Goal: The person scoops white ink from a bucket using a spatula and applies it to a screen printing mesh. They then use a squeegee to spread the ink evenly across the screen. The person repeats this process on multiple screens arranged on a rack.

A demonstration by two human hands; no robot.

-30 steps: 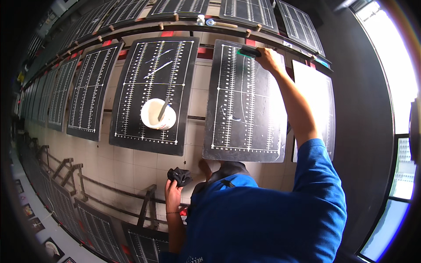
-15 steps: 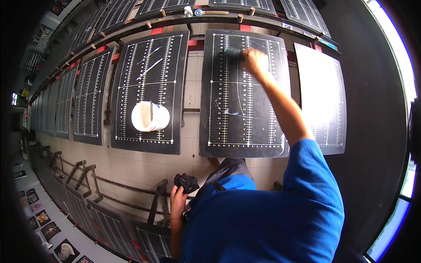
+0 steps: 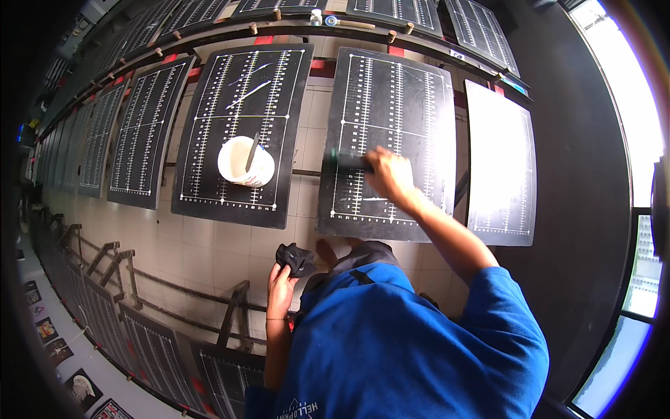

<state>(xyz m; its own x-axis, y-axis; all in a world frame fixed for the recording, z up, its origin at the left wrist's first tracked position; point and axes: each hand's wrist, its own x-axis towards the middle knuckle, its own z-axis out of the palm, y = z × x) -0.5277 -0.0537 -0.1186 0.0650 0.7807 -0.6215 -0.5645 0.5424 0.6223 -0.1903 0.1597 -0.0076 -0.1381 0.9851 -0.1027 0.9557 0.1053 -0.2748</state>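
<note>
My right hand (image 3: 392,176) is closed round a dark hand tool with a green end (image 3: 347,163); motion blurs it, so I cannot tell its exact kind. It is over the lower left of a black board (image 3: 422,94) marked with white ruled scales. Low at my left side, my left hand (image 3: 280,288) grips a crumpled black cloth (image 3: 296,260). A white bucket (image 3: 259,167) stands on the neighbouring black board (image 3: 202,143), with a flat grey strip (image 3: 252,152) leaning in it.
Several more ruled boards (image 3: 144,140) line the rack to the left. At right lies a glare-whitened board (image 3: 499,153). A dark rail (image 3: 296,30) with wooden pegs crosses behind, holding a small jar (image 3: 316,17) and a tape roll (image 3: 331,21). Metal frames (image 3: 234,307) stand lower left.
My right hand has moved the tool down the board toward me, from near its far edge. My left hand still grips the cloth. The whole view has shifted slightly.
</note>
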